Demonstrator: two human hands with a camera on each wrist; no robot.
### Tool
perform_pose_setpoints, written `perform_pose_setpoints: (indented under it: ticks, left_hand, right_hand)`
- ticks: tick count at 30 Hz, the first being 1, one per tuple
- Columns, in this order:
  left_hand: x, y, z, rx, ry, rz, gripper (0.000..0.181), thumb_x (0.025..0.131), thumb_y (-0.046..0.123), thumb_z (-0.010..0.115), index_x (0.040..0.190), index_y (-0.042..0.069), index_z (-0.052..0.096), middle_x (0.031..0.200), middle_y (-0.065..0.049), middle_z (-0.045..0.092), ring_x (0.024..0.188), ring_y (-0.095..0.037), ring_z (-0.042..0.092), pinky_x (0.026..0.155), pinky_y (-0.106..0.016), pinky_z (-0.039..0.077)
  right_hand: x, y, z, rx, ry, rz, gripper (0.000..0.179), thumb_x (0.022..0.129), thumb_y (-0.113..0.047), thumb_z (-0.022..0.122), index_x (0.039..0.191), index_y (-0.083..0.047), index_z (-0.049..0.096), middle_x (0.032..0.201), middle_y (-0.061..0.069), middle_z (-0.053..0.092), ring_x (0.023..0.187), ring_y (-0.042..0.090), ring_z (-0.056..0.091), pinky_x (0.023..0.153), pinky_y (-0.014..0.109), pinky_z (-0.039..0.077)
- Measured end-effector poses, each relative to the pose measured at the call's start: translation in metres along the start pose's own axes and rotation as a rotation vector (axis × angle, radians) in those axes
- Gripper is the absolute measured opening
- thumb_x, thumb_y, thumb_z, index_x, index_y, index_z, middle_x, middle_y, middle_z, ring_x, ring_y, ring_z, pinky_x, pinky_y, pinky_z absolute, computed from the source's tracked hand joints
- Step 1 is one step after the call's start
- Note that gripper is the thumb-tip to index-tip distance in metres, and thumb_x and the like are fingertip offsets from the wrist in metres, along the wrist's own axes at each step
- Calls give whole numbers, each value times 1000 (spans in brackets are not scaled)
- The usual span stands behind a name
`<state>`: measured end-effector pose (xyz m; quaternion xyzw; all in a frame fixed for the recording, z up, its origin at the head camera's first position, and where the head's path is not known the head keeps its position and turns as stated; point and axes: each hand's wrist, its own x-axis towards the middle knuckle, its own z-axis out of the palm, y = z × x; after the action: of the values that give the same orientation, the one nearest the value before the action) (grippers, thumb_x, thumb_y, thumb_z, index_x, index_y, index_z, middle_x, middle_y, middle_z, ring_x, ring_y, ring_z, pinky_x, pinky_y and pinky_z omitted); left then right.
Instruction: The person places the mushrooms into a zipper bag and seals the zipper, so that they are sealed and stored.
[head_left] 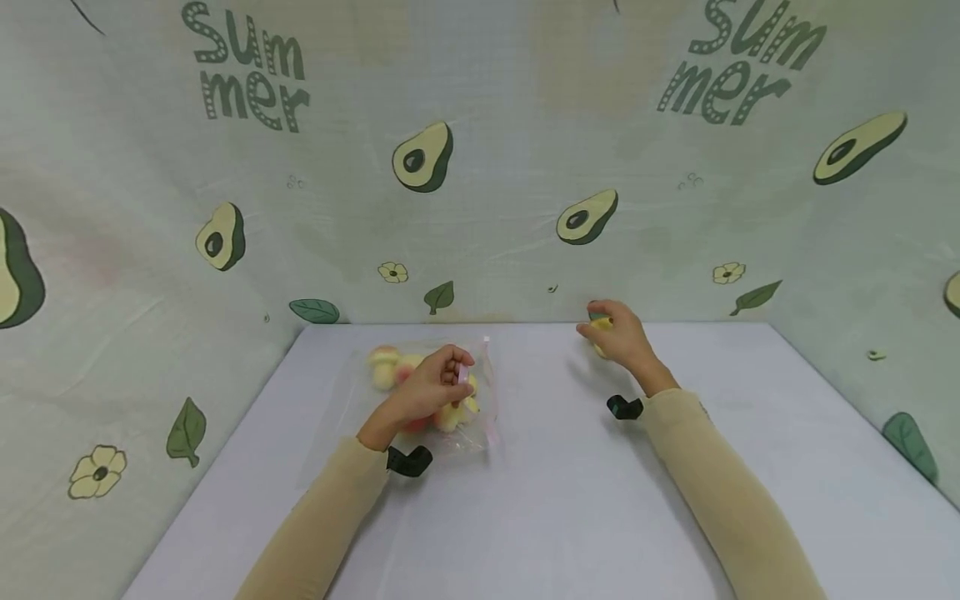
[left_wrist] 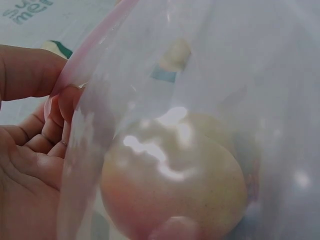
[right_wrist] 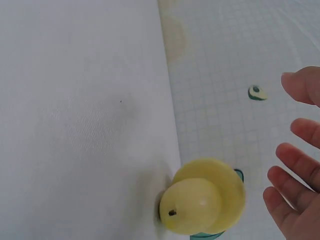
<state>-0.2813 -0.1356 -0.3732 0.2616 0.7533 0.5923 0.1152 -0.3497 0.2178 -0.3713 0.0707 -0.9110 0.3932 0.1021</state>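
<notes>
My left hand [head_left: 429, 389] pinches the pink edge strip [left_wrist: 92, 45] of a clear plastic bag [head_left: 483, 450] between thumb and fingers. Inside the bag lie several pieces of fruit in pale yellow and pinkish red; in the left wrist view a round, shiny yellow-pink one [left_wrist: 175, 185] shows through the film. Towards the back right, my right hand [head_left: 624, 340] hovers beside a yellow pear [right_wrist: 192, 205], thumb and fingers spread apart. The pear stands at the table's back edge, its stem facing the right wrist camera, and a gap separates it from the fingers there.
The white table [head_left: 555, 500] ends at the back against a hanging cloth [head_left: 510, 167] printed with avocados, leaves and lettering. Dark wrist cameras [head_left: 409, 461] sit on both wrists. The bag lies on the left half of the table.
</notes>
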Motion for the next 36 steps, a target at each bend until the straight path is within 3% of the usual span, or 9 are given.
perform_pose_setpoints:
  ticks: [4,8,15,28,36]
  left_hand:
    - [0,-1,0,6,19,-1,35,86,-9,62,116,-4,45,84,-13,48,63,-21,49,55,-27,46]
    - [0,2,1,-7,-10,-2,35,87,-11,60,117,-6,44,85,-16,47,64,-23,47,56,-28,45]
    - [-9,23,5,-8,-16,-9,33,86,-12,59,115,-9,44,87,-19,47,65,-24,48,57,-29,46]
    - [-9,26,4,10,-12,-14,32,87,-9,60,115,-6,45,85,-12,49,66,-27,49,58,-30,47]
    - [-10,28,4,19,-11,-19,32,87,-8,60,116,-6,45,85,-10,48,67,-29,49,59,-29,47]
  right_hand:
    - [7,5,-6,-39,-14,-27,52,90,-32,65,130,-2,51,139,18,43,132,37,34,107,55,28]
    - [11,16,-12,-67,-23,-42,52,89,-28,67,130,-1,51,137,18,43,130,39,35,106,56,27]
    - [20,31,-19,-124,-58,-68,60,87,-28,69,135,-1,46,140,22,39,131,40,31,108,57,24]
    - [25,53,-22,-144,-146,-12,64,88,-21,68,142,-4,40,144,25,32,134,43,26,108,59,22]
    - [22,59,-19,-133,-184,-17,62,87,-15,67,141,0,40,141,28,34,123,45,39,99,57,36]
